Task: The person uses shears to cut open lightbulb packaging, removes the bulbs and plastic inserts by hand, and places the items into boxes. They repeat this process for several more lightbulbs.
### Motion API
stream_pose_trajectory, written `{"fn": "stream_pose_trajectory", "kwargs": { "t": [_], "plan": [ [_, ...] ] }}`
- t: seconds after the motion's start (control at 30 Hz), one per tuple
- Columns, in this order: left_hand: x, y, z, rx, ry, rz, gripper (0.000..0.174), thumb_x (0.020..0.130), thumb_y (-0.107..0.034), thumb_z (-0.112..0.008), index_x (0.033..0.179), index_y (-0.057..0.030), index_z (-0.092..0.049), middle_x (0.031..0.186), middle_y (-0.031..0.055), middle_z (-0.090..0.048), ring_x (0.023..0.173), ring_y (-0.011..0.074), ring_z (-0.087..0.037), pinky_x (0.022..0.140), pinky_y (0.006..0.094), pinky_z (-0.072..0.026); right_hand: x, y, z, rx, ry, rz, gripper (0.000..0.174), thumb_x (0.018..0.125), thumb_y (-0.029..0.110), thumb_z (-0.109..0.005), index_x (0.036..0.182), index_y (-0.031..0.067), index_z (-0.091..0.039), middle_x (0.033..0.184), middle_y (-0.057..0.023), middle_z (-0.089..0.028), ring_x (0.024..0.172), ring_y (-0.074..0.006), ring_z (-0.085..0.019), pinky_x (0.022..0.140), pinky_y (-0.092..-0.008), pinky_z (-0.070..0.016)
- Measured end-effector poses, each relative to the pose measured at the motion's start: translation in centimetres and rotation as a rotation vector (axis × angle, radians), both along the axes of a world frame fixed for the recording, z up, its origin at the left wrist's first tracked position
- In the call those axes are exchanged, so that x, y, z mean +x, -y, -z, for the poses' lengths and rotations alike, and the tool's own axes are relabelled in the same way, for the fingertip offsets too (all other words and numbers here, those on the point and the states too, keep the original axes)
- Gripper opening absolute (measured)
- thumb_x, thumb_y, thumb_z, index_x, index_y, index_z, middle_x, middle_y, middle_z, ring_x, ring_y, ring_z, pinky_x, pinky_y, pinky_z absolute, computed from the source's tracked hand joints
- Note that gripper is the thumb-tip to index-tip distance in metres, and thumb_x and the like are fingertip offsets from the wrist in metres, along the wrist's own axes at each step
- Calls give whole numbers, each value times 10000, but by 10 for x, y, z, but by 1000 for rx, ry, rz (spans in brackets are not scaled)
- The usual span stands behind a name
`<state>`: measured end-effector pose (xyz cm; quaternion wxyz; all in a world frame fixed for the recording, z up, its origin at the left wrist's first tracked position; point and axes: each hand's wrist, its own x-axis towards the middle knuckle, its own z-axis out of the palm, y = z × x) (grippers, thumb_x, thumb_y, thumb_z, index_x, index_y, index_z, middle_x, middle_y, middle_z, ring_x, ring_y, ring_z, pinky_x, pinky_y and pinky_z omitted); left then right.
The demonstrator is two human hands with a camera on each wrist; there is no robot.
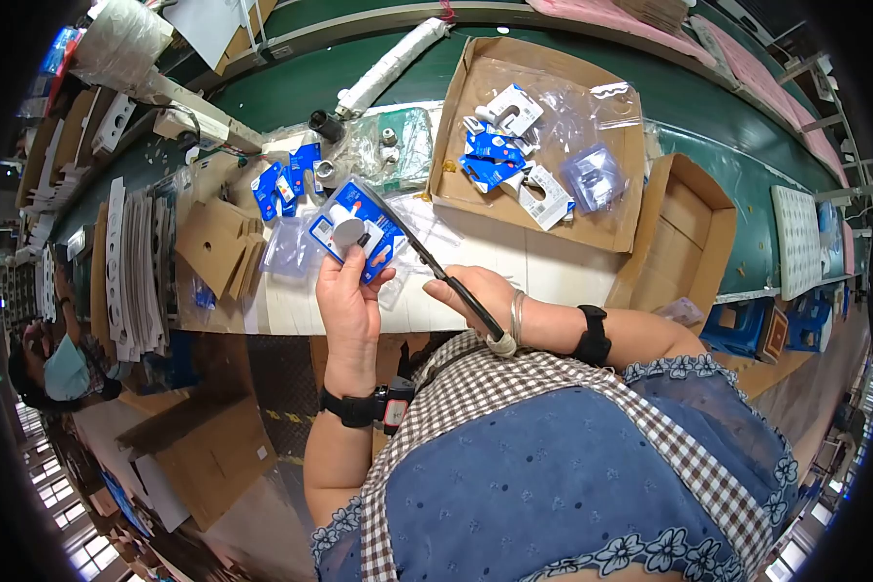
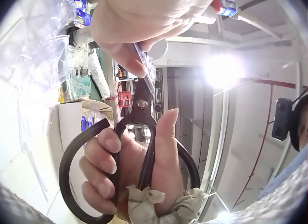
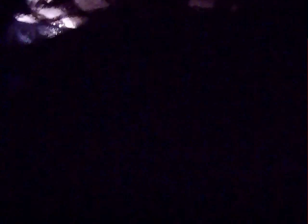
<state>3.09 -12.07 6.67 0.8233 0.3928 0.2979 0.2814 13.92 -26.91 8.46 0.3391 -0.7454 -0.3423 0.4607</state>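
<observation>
My left hand (image 1: 351,299) pinches a blue-and-white blister pack (image 1: 382,236) with a white round piece (image 1: 347,231) in its clear front. In my right hand (image 1: 483,289) is a pair of black-handled scissors (image 1: 440,268), its blades along the right edge of the pack. The left wrist view shows the right fingers (image 2: 100,156) and thumb wrapped through the scissor loops, with pale cloth (image 2: 144,201) tied round the handles. There the scissor blades (image 2: 142,89) reach up to the thin edge of the pack below the left fingers. The right wrist view is almost black.
An open cardboard box (image 1: 538,228) holds blue cards and clear plastic shells. More blue packs (image 1: 286,182) lie left of a clear bag of fittings (image 1: 388,145). Cardboard sheets (image 1: 136,281) stand at the left, and a smaller carton (image 1: 689,209) sits at the right.
</observation>
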Motion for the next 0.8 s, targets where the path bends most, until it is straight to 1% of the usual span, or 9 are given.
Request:
{"fn": "stream_pose_trajectory", "kwargs": {
  "t": [0.2,0.27,0.37,0.43,0.53,0.6,0.63,0.7,0.8],
  "plan": [
    [-3,0,0,-6,-31,6,175,899,-90,-466,1057,-33,-515,928,58,-598,751,135,-606,577,270,-533,5,2,2,-91,-34,-76,627,844,601,-383,795,8,-581,723,-200,-590,732,-340,-581,679,-399,-437],
    [-3,7,0,8,-34,29,165,895,-85,-474,1040,-20,-516,918,69,-600,731,140,-612,565,270,-540,4,3,14,1,45,-36,605,849,579,-395,778,4,-570,704,-203,-578,706,-344,-574,658,-402,-432],
    [-1,21,-4,-6,-22,45,162,890,-90,-492,1024,-6,-524,901,77,-606,712,139,-617,549,265,-546,13,-5,-4,86,68,-12,596,853,568,-397,762,1,-558,690,-209,-566,690,-352,-567,648,-408,-427],
    [-1,21,-6,-20,-18,43,164,888,-94,-499,1024,-6,-524,891,75,-610,710,135,-616,549,259,-545,13,-7,-2,45,66,-14,604,857,560,-393,754,-15,-549,700,-230,-559,706,-362,-558,655,-417,-417],
    [-3,20,-7,-17,-35,41,146,887,-94,-501,1003,-8,-525,886,76,-610,704,130,-614,546,255,-543,11,-7,3,63,78,-23,633,856,581,-378,730,-15,-550,632,-205,-560,647,-328,-580,619,-395,-440],
    [-4,19,-7,-12,-47,43,142,887,-93,-501,998,-8,-525,886,78,-610,701,130,-613,545,255,-543,8,-7,13,0,14,-1,646,851,604,-372,722,1,-564,526,-140,-547,520,-253,-588,521,-342,-464],
    [-4,19,-8,-19,-41,42,142,887,-90,-499,1000,-8,-524,885,78,-610,698,130,-612,545,256,-543,6,-6,14,1,13,0,646,851,604,-372,722,1,-564,526,-140,-547,520,-253,-588,521,-342,-464],
    [-4,19,-8,-24,-34,42,142,887,-88,-497,1001,-7,-524,884,79,-609,695,130,-611,544,256,-543,2,-4,15,9,-65,66,635,842,617,-381,735,23,-581,455,-74,-522,419,-183,-565,437,-288,-459],
    [-4,18,-7,-26,-23,60,141,885,-82,-495,1001,-6,-523,882,79,-608,692,130,-609,541,259,-543,2,-3,12,27,-84,70,617,840,608,-402,749,26,-585,453,-70,-518,406,-166,-557,414,-273,-449]
  ]
}}
